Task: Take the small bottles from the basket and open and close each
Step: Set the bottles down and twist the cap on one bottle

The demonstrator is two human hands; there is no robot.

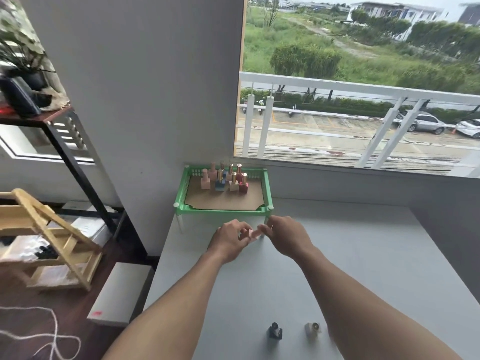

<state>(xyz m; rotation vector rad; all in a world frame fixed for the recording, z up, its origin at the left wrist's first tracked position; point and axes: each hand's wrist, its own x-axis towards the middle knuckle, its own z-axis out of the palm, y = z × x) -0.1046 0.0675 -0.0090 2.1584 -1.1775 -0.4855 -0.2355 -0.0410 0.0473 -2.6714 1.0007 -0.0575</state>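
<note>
A green basket [268, 193] on short legs stands at the table's far left, with several small bottles [225, 178] upright at its back. In front of it my left hand [230, 241] and my right hand [285, 236] meet around a small pink bottle [251, 233]. The left hand grips its body, and the right hand's fingers pinch its cap end. Most of that bottle is hidden by fingers, so I cannot tell whether the cap is on or off. A black bottle [275, 331] and a white bottle [312, 329] stand on the table near me.
The grey table [363, 255] abuts a wall [142, 100] on the left and a large window [363, 87] behind. On the floor to the left are a wooden rack [52, 237], a white box [119, 292] and a black shelf frame [78, 165].
</note>
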